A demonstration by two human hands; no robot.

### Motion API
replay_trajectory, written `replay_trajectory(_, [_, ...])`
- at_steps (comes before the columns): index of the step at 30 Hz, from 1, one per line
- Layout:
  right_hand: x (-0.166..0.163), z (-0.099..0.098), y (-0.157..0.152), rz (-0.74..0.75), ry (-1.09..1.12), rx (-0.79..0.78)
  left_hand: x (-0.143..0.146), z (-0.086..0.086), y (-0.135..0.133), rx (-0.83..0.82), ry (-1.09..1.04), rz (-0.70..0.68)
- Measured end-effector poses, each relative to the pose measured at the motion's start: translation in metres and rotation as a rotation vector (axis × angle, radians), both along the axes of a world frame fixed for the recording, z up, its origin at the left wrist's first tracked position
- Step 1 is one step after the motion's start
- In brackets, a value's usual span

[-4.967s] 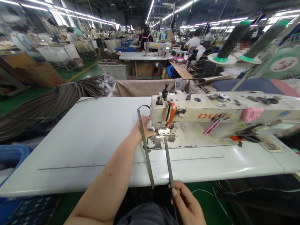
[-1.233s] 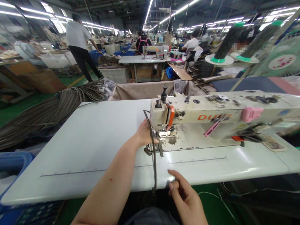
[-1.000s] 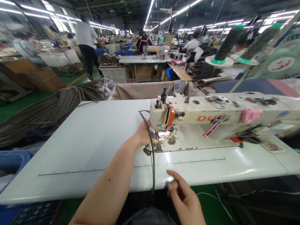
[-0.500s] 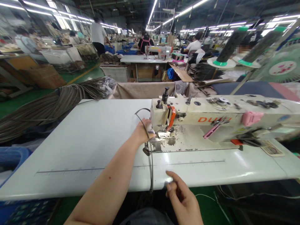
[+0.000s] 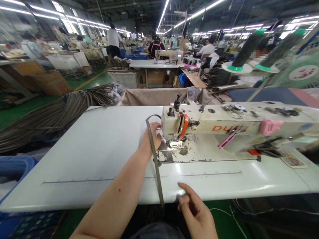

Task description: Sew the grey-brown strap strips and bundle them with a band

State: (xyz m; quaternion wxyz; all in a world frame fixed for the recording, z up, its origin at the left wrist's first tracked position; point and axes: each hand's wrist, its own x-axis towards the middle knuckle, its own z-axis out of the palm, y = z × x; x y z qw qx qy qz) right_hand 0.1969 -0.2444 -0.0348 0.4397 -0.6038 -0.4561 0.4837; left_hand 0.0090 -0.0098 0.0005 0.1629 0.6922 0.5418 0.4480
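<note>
Left hand (image 5: 146, 142) in the head view reaches in beside the needle end of the sewing machine (image 5: 204, 122), its fingertips partly behind the machine head; whether they pinch anything there I cannot tell. Over this hand runs a narrow grey-brown strip (image 5: 156, 162): it arches out from behind the machine head, bends sharply, then comes down across the hand and the white table (image 5: 94, 142), crossing the printed ruler line (image 5: 99, 180) and dropping over the front edge. Half a second ago the strip showed as a thin, bowed line; now its flat face is turned to the camera and it lies straighter. The left thumb, which then pointed toward the presser foot (image 5: 175, 143), has drawn back from it. A little over a second ago a short tail of strip lay before the foot; none shows there now, so I judge that this length has passed under the foot and the left hand is minding it at the far side. Right hand (image 5: 195, 209) hangs at the table's front edge, near the strip but not touching it, thumb and forefinger apart, the other fingers loosely curled.
</note>
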Motion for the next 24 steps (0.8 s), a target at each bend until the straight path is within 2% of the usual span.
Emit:
replay_trajectory(3, [-0.001, 0.002, 0.000, -0.025, 0.010, -0.001, -0.002, 0.007, -0.004, 0.167, -0.009, 0.046])
replay_trajectory(6, [-0.002, 0.003, -0.001, -0.013, 0.032, -0.006, -0.004, 0.012, -0.005, 0.209, 0.023, 0.085])
replay_trajectory(11, [-0.008, 0.005, -0.001, -0.092, 0.048, 0.011, -0.006, 0.008, -0.003, 0.064, 0.075, 0.067])
replay_trajectory(17, [-0.006, 0.007, 0.001, -0.041, 0.037, -0.009, -0.005, -0.005, 0.003, -0.098, 0.099, 0.037])
replay_trajectory(20, [-0.006, 0.008, 0.001, -0.055, 0.038, -0.004, -0.002, -0.008, 0.009, -0.189, 0.103, -0.069])
replay_trajectory(24, [-0.009, 0.007, -0.001, -0.099, 0.029, 0.022, 0.003, -0.010, 0.016, -0.199, 0.122, -0.188])
